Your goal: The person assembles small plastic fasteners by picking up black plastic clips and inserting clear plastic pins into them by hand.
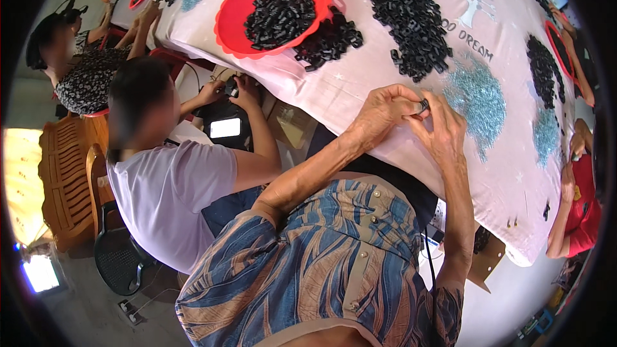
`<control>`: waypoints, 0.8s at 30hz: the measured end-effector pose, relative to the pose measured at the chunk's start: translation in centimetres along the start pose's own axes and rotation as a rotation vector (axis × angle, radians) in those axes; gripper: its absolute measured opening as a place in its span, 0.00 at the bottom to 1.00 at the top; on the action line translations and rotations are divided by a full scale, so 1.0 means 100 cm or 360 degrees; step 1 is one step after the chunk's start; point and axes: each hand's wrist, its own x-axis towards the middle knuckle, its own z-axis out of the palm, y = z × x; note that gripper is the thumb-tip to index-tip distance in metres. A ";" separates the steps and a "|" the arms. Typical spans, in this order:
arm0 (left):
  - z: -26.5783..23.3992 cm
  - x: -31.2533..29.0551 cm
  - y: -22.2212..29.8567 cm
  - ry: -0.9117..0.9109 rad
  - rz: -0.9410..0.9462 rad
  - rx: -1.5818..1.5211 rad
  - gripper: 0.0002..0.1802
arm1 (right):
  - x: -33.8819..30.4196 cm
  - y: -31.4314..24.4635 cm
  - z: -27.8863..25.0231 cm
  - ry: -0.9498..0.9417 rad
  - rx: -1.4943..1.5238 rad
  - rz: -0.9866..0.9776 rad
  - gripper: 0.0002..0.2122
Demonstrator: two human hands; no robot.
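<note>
Tabletop (350,87), one, pink-clothed. Basin (226,20), red, toward its left near edge, holding black pieces. Heap of black pieces (414,26), farther in. Heap of blue bits (479,99), nearer its right edge. My left fingers (403,92) and right fingers (442,110), narrow, pinching one dark piece (423,105) above the near edge. Step, I judge: working that piece; next move calls for steady, precise pressure.

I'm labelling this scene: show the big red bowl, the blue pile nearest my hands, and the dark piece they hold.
Big red bowl (231,20): head view, bare inner wall.
Blue pile (477,99): head view, middle.
Dark piece (423,105): head view, exposed end.
</note>
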 end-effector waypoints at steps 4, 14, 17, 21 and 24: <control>0.004 -0.007 0.019 0.0119 0.0235 0.0142 0.07 | -0.009 0.007 0.001 0.0051 -0.0003 -0.0005 0.24; -0.040 -0.017 0.110 0.0717 0.1190 0.1252 0.05 | -0.009 0.009 -0.001 0.0009 -0.0060 0.0069 0.16; -0.068 -0.011 0.147 0.0990 0.1364 0.1487 0.06 | -0.009 0.012 0.000 0.0055 -0.0026 0.0072 0.14; -0.076 -0.003 0.168 0.1396 0.1416 0.2071 0.10 | -0.009 0.010 0.000 0.0081 -0.0045 0.0103 0.12; -0.063 0.003 0.157 0.1161 0.1606 0.1744 0.09 | -0.010 0.012 0.000 0.0076 -0.0071 0.0110 0.13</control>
